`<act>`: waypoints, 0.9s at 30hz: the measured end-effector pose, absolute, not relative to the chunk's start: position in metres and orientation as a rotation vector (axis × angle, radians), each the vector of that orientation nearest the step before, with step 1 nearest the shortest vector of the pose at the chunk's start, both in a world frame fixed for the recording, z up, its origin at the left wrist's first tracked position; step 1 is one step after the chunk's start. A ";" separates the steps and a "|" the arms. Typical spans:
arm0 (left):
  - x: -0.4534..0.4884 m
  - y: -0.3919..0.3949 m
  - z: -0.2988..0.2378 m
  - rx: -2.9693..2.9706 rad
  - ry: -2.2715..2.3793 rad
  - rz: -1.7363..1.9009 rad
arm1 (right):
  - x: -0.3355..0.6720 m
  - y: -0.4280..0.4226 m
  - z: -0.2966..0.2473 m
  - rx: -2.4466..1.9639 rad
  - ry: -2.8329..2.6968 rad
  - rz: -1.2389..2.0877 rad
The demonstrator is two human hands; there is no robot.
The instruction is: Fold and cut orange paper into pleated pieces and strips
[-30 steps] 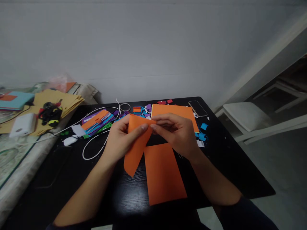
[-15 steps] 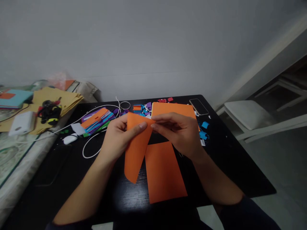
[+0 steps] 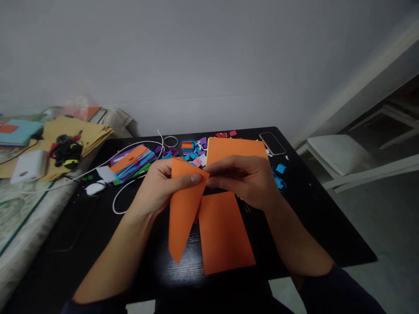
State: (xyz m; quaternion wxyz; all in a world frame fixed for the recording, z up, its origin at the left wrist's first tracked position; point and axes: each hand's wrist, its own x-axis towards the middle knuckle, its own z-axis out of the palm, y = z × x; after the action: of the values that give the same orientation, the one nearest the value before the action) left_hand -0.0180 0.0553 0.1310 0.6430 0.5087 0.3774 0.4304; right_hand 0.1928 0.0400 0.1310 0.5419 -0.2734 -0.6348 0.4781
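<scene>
My left hand (image 3: 160, 185) grips an orange sheet of paper (image 3: 185, 209), thumb across its front and fingers behind. The sheet hangs tilted above the black table, its lower end coming to a point. At its upper right corner, my right hand (image 3: 247, 176) pinches the paper between thumb and fingers. Below my right hand, a second orange sheet (image 3: 225, 235) lies flat on the table. Behind that hand rests a stack of orange paper (image 3: 235, 147) with a yellow edge showing, partly covered by my fingers.
Small paper scraps (image 3: 196, 155) in blue, purple, red and pink lie at the back. Bundled coloured strips (image 3: 132, 163) and a white cable (image 3: 119, 196) are on the left. A phone (image 3: 272, 144) lies back right. A white stool (image 3: 334, 152) stands beyond the table (image 3: 327, 226).
The held orange sheet has swung to a steeper tilt, its lower tip and upper right corner now lower. My right hand has dipped slightly with that corner. Both hands keep their hold.
</scene>
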 end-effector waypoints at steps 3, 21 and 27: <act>-0.019 0.056 0.131 1.145 0.846 0.959 | 0.195 0.042 0.131 -0.633 -1.522 1.147; -0.022 0.060 0.127 1.216 0.786 0.847 | 0.198 0.047 0.131 -0.560 -1.691 0.989; -0.019 0.058 0.129 1.225 0.817 0.837 | 0.198 0.048 0.129 -0.576 -1.706 0.954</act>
State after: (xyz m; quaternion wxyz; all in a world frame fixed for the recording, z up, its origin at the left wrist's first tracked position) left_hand -0.0194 0.0577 0.1285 0.6624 0.5418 0.3616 0.3701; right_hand 0.1979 0.0480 0.1291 0.5244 -0.2406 -0.7127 0.3988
